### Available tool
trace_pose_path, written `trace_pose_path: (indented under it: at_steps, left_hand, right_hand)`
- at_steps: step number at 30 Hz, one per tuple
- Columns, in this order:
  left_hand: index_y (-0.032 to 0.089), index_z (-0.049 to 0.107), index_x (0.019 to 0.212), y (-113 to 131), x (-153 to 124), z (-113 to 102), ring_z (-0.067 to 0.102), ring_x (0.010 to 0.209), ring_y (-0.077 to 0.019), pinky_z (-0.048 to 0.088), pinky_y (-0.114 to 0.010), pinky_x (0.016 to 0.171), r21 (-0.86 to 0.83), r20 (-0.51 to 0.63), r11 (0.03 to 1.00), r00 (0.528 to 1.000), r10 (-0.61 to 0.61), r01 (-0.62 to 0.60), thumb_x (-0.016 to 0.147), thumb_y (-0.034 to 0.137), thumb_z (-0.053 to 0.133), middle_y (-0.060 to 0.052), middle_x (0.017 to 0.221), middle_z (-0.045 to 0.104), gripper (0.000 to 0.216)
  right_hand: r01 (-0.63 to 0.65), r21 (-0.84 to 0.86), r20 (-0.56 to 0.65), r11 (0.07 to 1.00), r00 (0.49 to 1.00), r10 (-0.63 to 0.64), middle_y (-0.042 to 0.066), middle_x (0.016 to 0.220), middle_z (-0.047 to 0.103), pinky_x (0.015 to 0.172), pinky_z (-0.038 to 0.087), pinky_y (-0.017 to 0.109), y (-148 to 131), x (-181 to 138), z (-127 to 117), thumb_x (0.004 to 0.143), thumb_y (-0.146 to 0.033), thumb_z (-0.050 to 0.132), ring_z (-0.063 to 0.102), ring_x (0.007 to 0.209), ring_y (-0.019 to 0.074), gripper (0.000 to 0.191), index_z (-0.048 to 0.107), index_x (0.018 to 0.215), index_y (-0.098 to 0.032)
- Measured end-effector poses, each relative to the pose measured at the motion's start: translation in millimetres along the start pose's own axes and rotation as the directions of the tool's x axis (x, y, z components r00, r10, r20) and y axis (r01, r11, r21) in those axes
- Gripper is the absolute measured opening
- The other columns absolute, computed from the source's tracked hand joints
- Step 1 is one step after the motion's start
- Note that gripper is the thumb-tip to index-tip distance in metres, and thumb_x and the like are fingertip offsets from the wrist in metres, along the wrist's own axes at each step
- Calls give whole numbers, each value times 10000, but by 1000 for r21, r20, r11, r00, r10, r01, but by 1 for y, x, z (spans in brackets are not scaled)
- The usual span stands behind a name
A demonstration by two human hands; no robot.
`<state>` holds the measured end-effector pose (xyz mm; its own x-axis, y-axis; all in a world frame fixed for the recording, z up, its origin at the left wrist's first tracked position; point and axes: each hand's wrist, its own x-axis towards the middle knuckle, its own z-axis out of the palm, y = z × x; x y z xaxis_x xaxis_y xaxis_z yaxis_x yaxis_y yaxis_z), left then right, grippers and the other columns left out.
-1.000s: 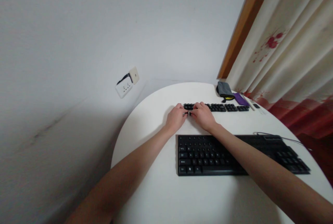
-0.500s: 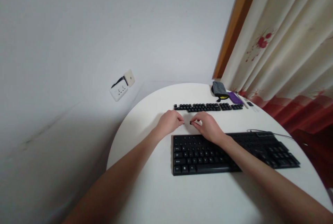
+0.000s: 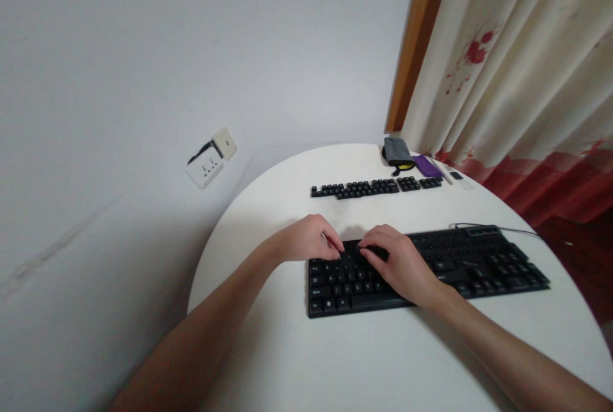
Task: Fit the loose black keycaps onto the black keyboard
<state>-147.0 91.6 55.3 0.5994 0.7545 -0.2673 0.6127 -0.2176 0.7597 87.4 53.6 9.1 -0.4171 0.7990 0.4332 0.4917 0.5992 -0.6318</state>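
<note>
A: where's the keyboard point(image 3: 460, 263) at?
B: 4 o'clock in view, on the white worktop point(image 3: 335, 361). left hand point(image 3: 310, 239) and right hand point(image 3: 401, 265) over its 9-to-10 o'clock end, fingers point(image 3: 330, 233) pinched nearly together, can't tell on what tbh. loose keycaps point(image 3: 368, 190) at its 11.

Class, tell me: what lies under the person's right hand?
Under the right hand is part of the black keyboard. Keys show on both sides of the hand; those directly beneath it are covered.

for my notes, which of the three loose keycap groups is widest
The leftmost keycap group, stretching far wider than the middle group and the right group beside it.
</note>
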Motion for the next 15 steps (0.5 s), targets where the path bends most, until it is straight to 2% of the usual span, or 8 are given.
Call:
trace_pose_path:
  at_steps: [6, 15]
  left_hand:
    - [172, 789, 927, -2, 3, 5, 675, 731, -162, 479, -222, 657, 15, 111, 1000, 994, 14, -15, 729, 245, 727, -45, 804, 758, 221]
    - [160, 785, 878, 0, 4, 10, 672, 730, -162, 493, -220, 658, 16, 90, 1000, 996, 15, -16, 700, 218, 743, -46, 779, 742, 192]
  right_hand:
    - [5, 21, 17, 1000, 1000, -6, 45, 884, 678, 815, 504, 349, -1, -2, 3, 869, -118, 613, 604, 883, 197, 111, 684, 884, -202]
    - [0, 16, 57, 1000, 998, -1, 44, 891, 682, 812, 504, 347, -6, -5, 9, 868, -123, 622, 603, 885, 198, 112, 690, 894, -209]
